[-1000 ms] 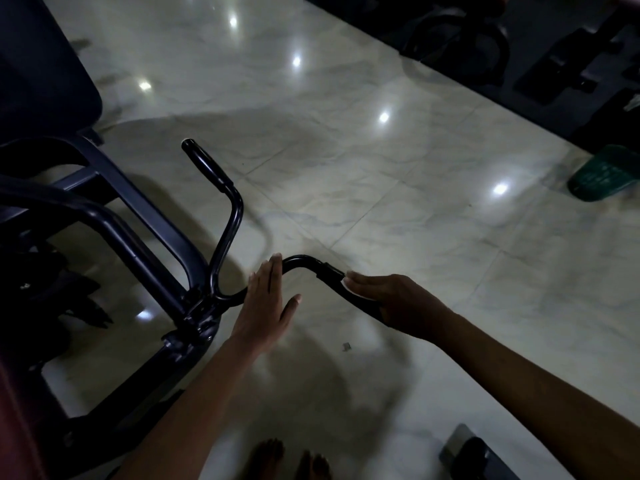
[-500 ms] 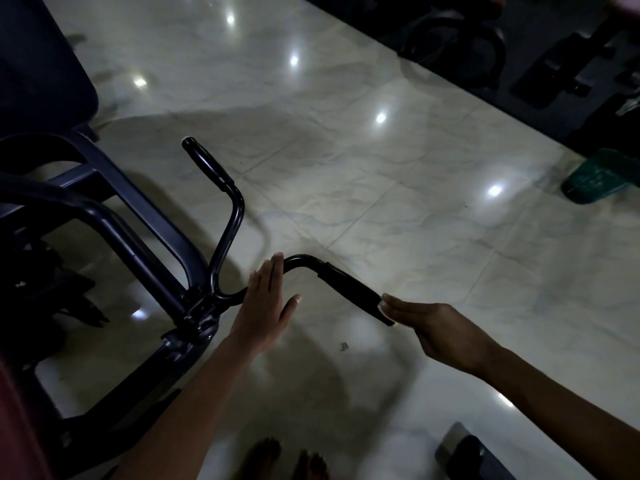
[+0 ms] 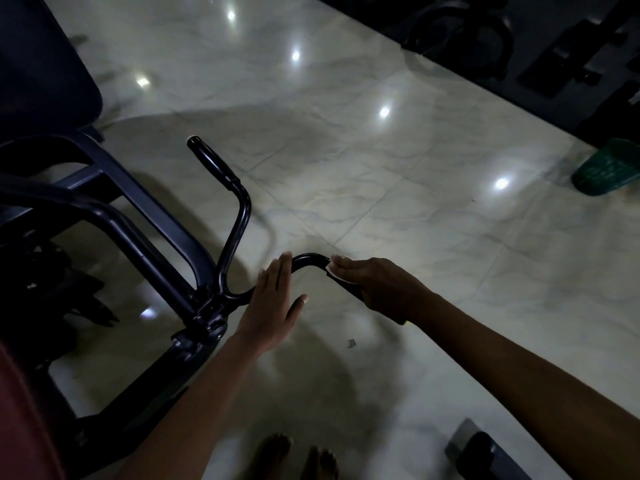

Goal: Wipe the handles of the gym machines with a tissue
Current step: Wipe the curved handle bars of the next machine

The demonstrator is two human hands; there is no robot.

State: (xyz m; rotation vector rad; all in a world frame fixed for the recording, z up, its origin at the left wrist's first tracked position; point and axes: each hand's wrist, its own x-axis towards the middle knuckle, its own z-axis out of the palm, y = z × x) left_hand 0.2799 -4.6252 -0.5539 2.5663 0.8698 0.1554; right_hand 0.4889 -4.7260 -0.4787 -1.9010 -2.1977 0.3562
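A black gym machine [image 3: 114, 216] stands at the left with two bent handlebars. The far handle [image 3: 213, 164] points up and away, bare. My right hand [image 3: 372, 282] is wrapped round the near handle's grip [image 3: 346, 289], with a white tissue [image 3: 329, 269] showing under the fingertips at the grip's upper end. My left hand [image 3: 273, 299] rests flat, fingers straight, against the curved metal bar [image 3: 308, 259] just left of that grip.
Glossy marble floor [image 3: 381, 168] spreads ahead. A green basket [image 3: 609, 168] lies at the right edge. Dark gym equipment [image 3: 485, 36] lines the top right. A grey-black object [image 3: 485, 452] sits bottom right, my bare feet [image 3: 294, 459] beside it. A small scrap [image 3: 351, 342] lies on the floor.
My right hand, which had slid off to the grip's lower end, has moved back up the handle and now covers the grip with the tissue. My left hand has stayed put.
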